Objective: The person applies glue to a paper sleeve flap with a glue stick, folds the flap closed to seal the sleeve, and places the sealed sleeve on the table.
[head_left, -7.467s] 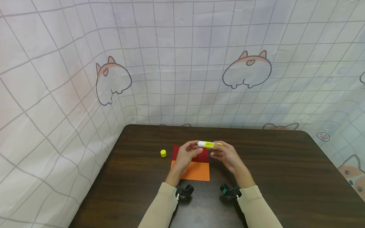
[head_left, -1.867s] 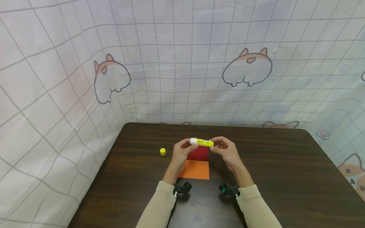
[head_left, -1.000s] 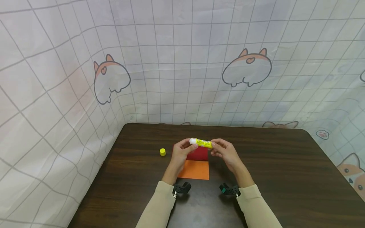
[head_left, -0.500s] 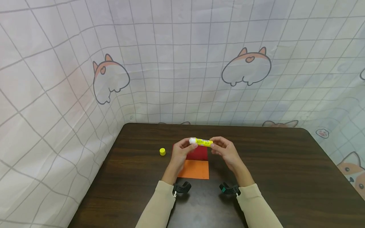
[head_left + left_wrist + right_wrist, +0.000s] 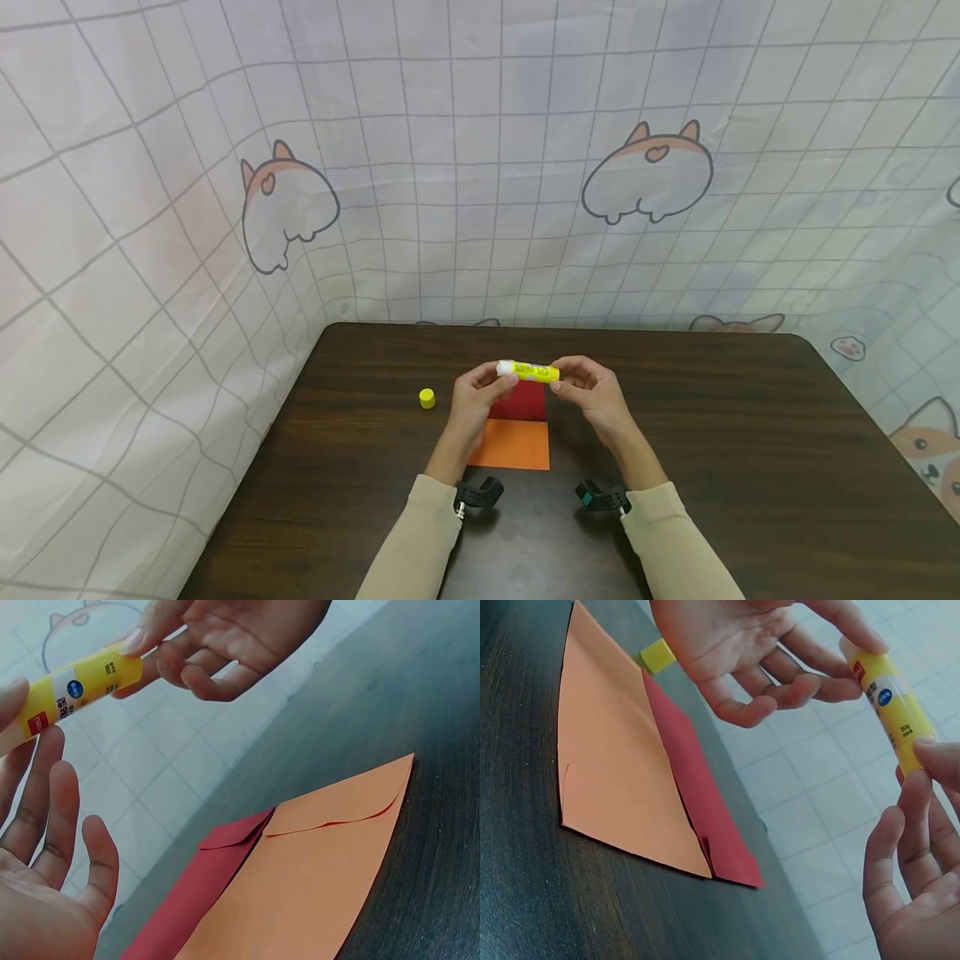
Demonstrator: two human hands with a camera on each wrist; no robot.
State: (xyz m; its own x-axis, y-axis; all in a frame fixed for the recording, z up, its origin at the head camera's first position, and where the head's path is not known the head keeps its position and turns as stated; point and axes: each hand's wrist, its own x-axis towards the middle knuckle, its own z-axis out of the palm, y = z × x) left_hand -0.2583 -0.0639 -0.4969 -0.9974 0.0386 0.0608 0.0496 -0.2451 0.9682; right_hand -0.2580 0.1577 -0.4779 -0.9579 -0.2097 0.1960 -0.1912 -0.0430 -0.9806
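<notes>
A yellow glue stick (image 5: 531, 372) with a white end is held level in the air between both hands. My left hand (image 5: 472, 402) pinches the white end with thumb and fingers. At the yellow end, my right hand (image 5: 597, 398) pinches with thumb and forefinger; its other fingers are loosely curled in the left wrist view. Printed label faces show on the glue stick (image 5: 894, 709) in the right wrist view. Below the hands, an orange envelope (image 5: 517, 447) lies nearer the person than a red envelope (image 5: 522, 406), which the left hand partly covers.
The yellow cap (image 5: 427, 398) stands on the dark wooden table (image 5: 720, 467), left of the envelopes. A white gridded cloth (image 5: 465, 167) with cartoon animals hangs behind the table and along its sides. Black bands (image 5: 480, 493) sit on both wrists.
Compared with 7.5 seconds ago, the glue stick sits a little further left, with the left fingers now gripping its white end. Lately the right fingers shift slightly on the yellow end.
</notes>
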